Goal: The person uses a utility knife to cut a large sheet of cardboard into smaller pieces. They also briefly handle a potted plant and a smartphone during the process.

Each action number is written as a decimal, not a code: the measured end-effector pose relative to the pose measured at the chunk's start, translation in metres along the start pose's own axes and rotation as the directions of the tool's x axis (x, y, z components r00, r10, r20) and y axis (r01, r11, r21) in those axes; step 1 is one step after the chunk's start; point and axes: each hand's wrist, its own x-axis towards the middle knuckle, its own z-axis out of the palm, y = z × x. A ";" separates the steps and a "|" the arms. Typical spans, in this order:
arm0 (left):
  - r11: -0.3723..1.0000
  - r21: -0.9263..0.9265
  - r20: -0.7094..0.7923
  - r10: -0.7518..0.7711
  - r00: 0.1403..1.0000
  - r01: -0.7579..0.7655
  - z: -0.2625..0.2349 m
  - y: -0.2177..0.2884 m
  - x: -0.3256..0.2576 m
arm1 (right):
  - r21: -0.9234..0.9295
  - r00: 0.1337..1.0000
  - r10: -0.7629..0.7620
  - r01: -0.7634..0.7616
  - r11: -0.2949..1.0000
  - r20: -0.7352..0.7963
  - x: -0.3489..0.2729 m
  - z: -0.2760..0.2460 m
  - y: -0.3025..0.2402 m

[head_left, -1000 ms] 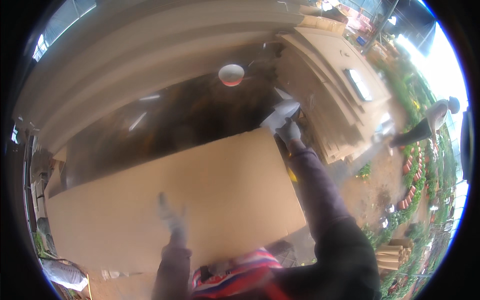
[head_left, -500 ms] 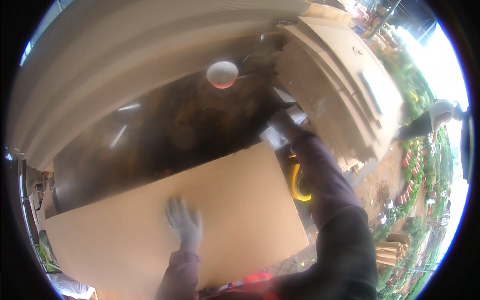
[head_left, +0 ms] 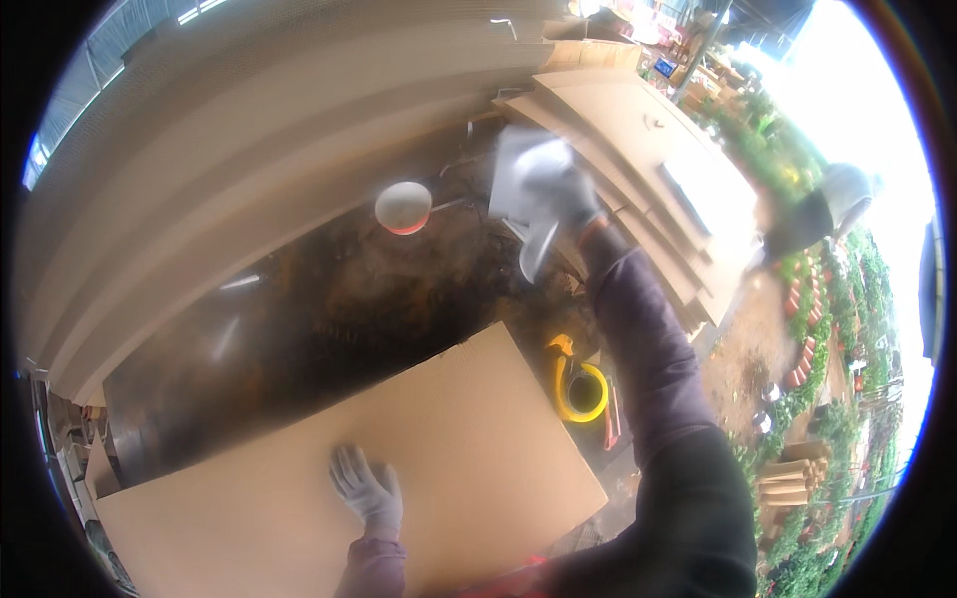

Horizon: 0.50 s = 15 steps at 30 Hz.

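My left hand, in a pale work glove, lies flat with fingers spread on a large brown cardboard sheet. The sheet rests at the near side of a dark, worn tabletop. My right hand, gloved and blurred by motion, is raised near the far right of the table. It grips several white paper sheets, whose lower pieces hang down and curl. To the right of the cardboard lies a yellow tape dispenser, close under my right forearm.
A white bowl with a red rim stands on the table's far side. Stacked cardboard leans at the right, and more tall sheets curve along the back. Beyond the right side are another person's sleeve and rows of potted plants.
My right hand has lifted the white papers off the table, moving up and slightly left in view. The tape dispenser is now uncovered. My left hand stays on the cardboard.
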 end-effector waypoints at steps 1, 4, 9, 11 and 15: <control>1.000 -0.018 -0.011 -0.010 1.000 0.010 0.001 0.000 -0.001 | 0.070 0.984 -0.124 0.134 0.989 -0.131 0.015 -0.006 -0.020; 1.000 -0.005 0.006 -0.028 1.000 0.028 0.004 0.000 -0.004 | 0.242 0.961 -0.135 0.195 0.951 -0.243 0.052 -0.052 -0.073; 1.000 0.025 0.020 -0.018 1.000 0.018 0.004 -0.001 -0.005 | 0.117 0.829 0.269 -0.243 0.963 -0.490 0.077 -0.124 -0.091; 1.000 0.029 0.006 0.000 1.000 -0.001 0.003 -0.001 -0.004 | 0.049 0.832 0.184 -0.186 0.981 -0.524 0.070 -0.137 -0.078; 1.000 0.025 -0.022 -0.001 1.000 0.002 0.003 0.001 -0.004 | -0.042 0.853 -0.102 0.094 0.995 -0.512 0.044 -0.138 -0.035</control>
